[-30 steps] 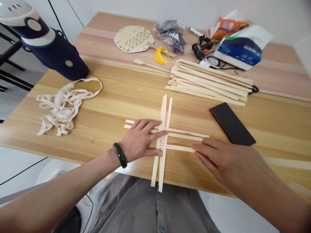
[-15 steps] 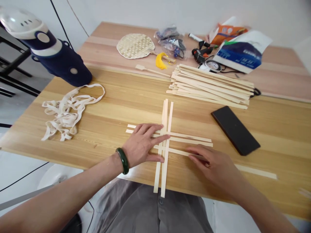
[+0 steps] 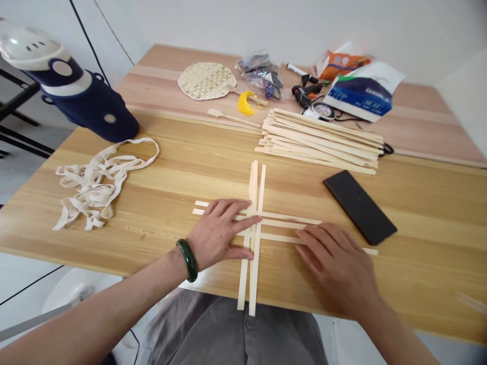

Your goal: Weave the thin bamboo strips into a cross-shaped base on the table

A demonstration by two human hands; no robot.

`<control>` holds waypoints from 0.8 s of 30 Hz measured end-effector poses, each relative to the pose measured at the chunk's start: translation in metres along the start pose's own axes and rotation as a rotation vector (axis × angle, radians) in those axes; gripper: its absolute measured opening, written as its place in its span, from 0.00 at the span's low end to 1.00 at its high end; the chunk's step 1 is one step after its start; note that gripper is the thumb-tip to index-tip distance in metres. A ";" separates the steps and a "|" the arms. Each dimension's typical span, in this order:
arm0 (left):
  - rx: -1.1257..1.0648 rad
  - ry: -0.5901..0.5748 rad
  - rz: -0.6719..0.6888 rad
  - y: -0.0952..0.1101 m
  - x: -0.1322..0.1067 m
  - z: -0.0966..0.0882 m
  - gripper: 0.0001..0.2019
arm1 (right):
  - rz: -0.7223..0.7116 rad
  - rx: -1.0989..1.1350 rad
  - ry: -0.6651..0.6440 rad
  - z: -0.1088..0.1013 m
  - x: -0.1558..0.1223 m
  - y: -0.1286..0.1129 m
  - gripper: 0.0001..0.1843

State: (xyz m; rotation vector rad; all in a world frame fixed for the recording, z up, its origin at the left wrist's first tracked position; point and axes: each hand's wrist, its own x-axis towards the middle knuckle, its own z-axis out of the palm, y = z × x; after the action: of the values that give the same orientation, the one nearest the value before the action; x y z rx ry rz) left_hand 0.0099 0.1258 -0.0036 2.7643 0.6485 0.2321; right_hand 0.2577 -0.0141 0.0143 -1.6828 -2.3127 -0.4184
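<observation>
Pale flat wooden strips lie crossed on the table. Several upright strips (image 3: 254,274) run toward my body, crossing sideways strips (image 3: 279,238). My left hand (image 3: 220,230), with a dark green bangle (image 3: 187,260) on the wrist, presses on the crossing with its fingers spread. My right hand (image 3: 337,263) rests over the right part of the sideways strips, fingers stretched out and thumb apart. The nearest sideways strip passes beneath this hand, and its end comes out on the far side. Parts of the strips are hidden under both hands.
A bundle of wooden strips (image 3: 323,142) lies behind the crossing, with a black phone-like slab (image 3: 359,207) to the right. Cream cloth tape (image 3: 104,187) is heaped left near a navy bottle (image 3: 102,114). Farther back are a woven fan (image 3: 207,81), glue gun (image 3: 304,95) and tissue pack (image 3: 361,94).
The nearest sideways strip has slid left, so less sticks out beyond my right hand. That hand's fingers have loosened from a pinch and lie stretched over the strips. My left hand stays on the crossing.
</observation>
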 end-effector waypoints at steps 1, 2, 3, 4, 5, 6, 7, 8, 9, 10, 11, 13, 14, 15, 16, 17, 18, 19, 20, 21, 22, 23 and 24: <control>-0.003 -0.001 -0.001 0.000 0.000 0.000 0.38 | 0.014 -0.028 -0.006 -0.003 -0.008 0.006 0.10; -0.005 0.001 0.000 0.000 0.000 -0.001 0.38 | 0.027 -0.052 -0.011 -0.006 -0.016 0.012 0.09; -0.006 0.000 0.000 0.000 0.000 -0.001 0.38 | 0.038 -0.068 -0.015 -0.007 -0.024 0.018 0.08; -0.007 0.001 -0.001 0.000 0.001 -0.002 0.38 | 0.047 -0.075 -0.018 -0.008 -0.032 0.023 0.08; -0.007 -0.002 -0.004 0.001 0.001 -0.002 0.39 | 0.057 -0.072 -0.022 -0.008 -0.038 0.028 0.08; -0.008 -0.006 -0.008 0.001 0.001 -0.003 0.39 | 0.068 -0.058 -0.028 -0.007 -0.044 0.032 0.08; -0.007 -0.010 -0.012 0.002 0.001 -0.003 0.39 | 0.078 -0.036 -0.037 -0.006 -0.048 0.035 0.09; -0.006 -0.016 -0.016 0.002 0.001 -0.004 0.39 | 0.088 -0.011 -0.044 -0.005 -0.050 0.037 0.09; -0.004 -0.022 -0.018 0.003 0.002 -0.004 0.39 | 0.100 0.019 -0.053 -0.003 -0.051 0.038 0.09; -0.001 -0.028 -0.020 0.003 0.002 -0.005 0.39 | 0.114 0.051 -0.063 -0.002 -0.051 0.038 0.09; 0.005 -0.036 -0.021 0.003 0.002 -0.005 0.39 | 0.134 0.084 -0.071 -0.002 -0.049 0.036 0.08; 0.019 -0.044 -0.022 0.004 0.003 -0.006 0.38 | 0.188 0.146 -0.075 -0.001 -0.042 0.032 0.08; 0.027 -0.046 -0.019 0.005 0.004 -0.007 0.38 | 0.211 0.180 -0.075 0.000 -0.037 0.029 0.08; 0.035 -0.046 -0.016 0.005 0.004 -0.007 0.38 | 0.224 0.213 -0.074 0.000 -0.032 0.025 0.07; 0.042 -0.044 -0.014 0.005 0.004 -0.007 0.38 | 0.225 0.241 -0.068 0.001 -0.027 0.021 0.07; 0.047 -0.043 -0.012 0.006 0.004 -0.007 0.38 | 0.220 0.264 -0.060 0.002 -0.021 0.017 0.07; 0.051 -0.042 -0.011 0.006 0.004 -0.008 0.38 | 0.213 0.279 -0.051 0.003 -0.015 0.013 0.07; 0.056 -0.042 -0.010 0.006 0.004 -0.008 0.38 | 0.202 0.285 -0.044 0.005 -0.008 0.009 0.08; 0.059 -0.042 -0.007 0.006 0.004 -0.008 0.38 | 0.191 0.284 -0.035 0.007 -0.002 0.005 0.08; 0.063 -0.041 -0.003 0.006 0.004 -0.008 0.38 | 0.176 0.281 -0.024 0.008 0.006 0.001 0.08; 0.067 -0.039 0.002 0.006 0.004 -0.008 0.38 | 0.158 0.281 -0.013 0.010 0.013 -0.002 0.08; 0.070 -0.036 0.007 0.006 0.004 -0.008 0.38 | 0.139 0.287 0.000 0.012 0.019 -0.005 0.08; 0.072 -0.034 0.009 0.006 0.003 -0.007 0.38 | 0.127 0.299 0.011 0.014 0.026 -0.007 0.09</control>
State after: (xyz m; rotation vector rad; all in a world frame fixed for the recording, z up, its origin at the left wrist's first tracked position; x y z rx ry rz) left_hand 0.0139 0.1238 0.0056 2.8334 0.6482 0.1658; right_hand 0.2428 0.0117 0.0102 -1.6588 -2.1194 -0.0526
